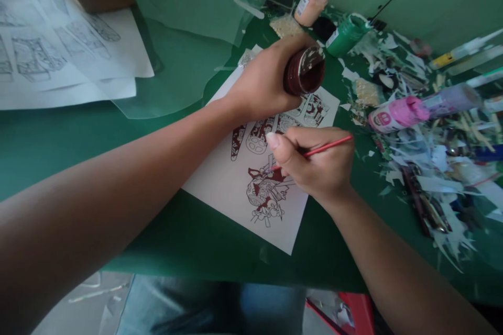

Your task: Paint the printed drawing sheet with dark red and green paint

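My left hand point(263, 76) is wrapped round an open jar of dark red paint point(304, 73), tilted above the upper part of a white sheet point(228, 188). Printed line drawings cover parts of that sheet, and some areas are filled in dark red. Between the thumb and fingers of my right hand point(314, 162) is a thin red paintbrush point(330, 145). The brush tip is close to the partly coloured figure point(267, 193) low on the sheet; whether it touches the paper I cannot tell.
Jars of peach point(310, 5), green point(346, 34) and pink paint point(396, 114) lie or stand at the back and right. Paper scraps point(444, 183) and pens litter the right side. A clear plastic sheet point(168, 63) and more printed pages point(118, 57) lie at left.
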Demonstrator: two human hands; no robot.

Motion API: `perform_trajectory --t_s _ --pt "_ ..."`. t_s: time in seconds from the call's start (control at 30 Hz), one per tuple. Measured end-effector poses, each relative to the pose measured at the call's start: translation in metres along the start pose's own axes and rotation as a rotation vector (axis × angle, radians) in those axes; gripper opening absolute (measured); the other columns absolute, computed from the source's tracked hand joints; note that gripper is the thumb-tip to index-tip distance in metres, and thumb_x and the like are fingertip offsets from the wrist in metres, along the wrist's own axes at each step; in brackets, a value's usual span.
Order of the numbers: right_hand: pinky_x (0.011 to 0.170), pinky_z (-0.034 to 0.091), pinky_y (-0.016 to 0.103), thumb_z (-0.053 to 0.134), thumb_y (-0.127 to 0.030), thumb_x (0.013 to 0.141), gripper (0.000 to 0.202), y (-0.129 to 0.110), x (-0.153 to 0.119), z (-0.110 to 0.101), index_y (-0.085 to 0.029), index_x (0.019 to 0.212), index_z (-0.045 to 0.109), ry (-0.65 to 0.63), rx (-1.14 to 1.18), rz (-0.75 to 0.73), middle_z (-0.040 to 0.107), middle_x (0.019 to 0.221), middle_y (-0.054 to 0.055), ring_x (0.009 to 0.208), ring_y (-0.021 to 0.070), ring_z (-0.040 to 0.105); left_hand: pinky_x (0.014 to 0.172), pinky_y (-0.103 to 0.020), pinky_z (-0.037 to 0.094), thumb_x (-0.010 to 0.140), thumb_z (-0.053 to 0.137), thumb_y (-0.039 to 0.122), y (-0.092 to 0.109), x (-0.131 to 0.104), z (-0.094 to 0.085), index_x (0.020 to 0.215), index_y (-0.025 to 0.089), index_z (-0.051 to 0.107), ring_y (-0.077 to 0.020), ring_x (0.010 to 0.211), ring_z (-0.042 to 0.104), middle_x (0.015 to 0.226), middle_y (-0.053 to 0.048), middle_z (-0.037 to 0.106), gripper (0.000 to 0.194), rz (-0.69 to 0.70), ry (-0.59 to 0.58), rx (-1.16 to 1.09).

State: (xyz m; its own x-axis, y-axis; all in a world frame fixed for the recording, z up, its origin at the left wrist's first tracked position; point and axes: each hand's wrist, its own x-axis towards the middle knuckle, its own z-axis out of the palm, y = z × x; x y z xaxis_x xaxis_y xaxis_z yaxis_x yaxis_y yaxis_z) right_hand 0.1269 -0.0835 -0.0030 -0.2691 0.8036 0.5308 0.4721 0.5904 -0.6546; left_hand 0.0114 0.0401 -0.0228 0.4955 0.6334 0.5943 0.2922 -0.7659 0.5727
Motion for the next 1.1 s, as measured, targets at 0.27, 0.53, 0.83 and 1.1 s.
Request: perform_trajectory --t_s 0.27,0.53,0.83,1.1 --pt "0.045 0.040 0.026 0.059 -0.042 0.093 0.043 0.020 0.010 -0.017 -0.022 0.055 0.053 0.549 0.048 -0.084 0.050 0.046 -0.006 0.040 0.0082 0.051 0.097 -0.037 0.053 0.061 0.067 0.016 0.006 0.002 -0.004 0.113 0.021 0.054 -0.0233 0.108 0.062 0.120 -0.006 0.065 0.054 -0.086 -0.026 -0.012" --pt "0.035 0.032 0.024 0.050 -0.048 0.095 0.050 0.054 0.027 -0.047 -0.025 0.053 0.039 0.837 0.213 0.068 0.034 0.040 -0.009 0.032 0.0071 0.038 0.094 -0.039 0.052 0.059 0.071 0.017 0.000 0.001 -0.006 0.118 0.016 0.058 -0.0278 0.107 0.064 0.120 -0.007 0.065 0.060 -0.083 0.024 0.045" --pt "0.042 0.035 0.023 0.057 -0.052 0.092 0.055 -0.007 -0.015 -0.002 -0.021 0.048 0.047 0.285 0.251 0.123 0.045 0.041 -0.006 0.038 0.0052 0.044 0.096 -0.037 0.051 0.058 0.070 0.016 0.002 -0.002 -0.007 0.118 0.013 0.061 -0.0261 0.105 0.065 0.117 -0.008 0.068 0.060 -0.068 0.055 0.032" --pt "0.042 0.031 0.024 0.058 -0.059 0.089 0.059 -0.008 -0.008 0.007 -0.022 0.046 0.040 0.134 0.177 0.222 0.040 0.039 -0.006 0.041 0.0061 0.039 0.089 -0.035 0.053 0.056 0.069 0.016 0.001 0.000 -0.005 0.116 0.014 0.061 -0.0249 0.100 0.066 0.115 -0.007 0.069 0.060 -0.061 0.051 0.021"
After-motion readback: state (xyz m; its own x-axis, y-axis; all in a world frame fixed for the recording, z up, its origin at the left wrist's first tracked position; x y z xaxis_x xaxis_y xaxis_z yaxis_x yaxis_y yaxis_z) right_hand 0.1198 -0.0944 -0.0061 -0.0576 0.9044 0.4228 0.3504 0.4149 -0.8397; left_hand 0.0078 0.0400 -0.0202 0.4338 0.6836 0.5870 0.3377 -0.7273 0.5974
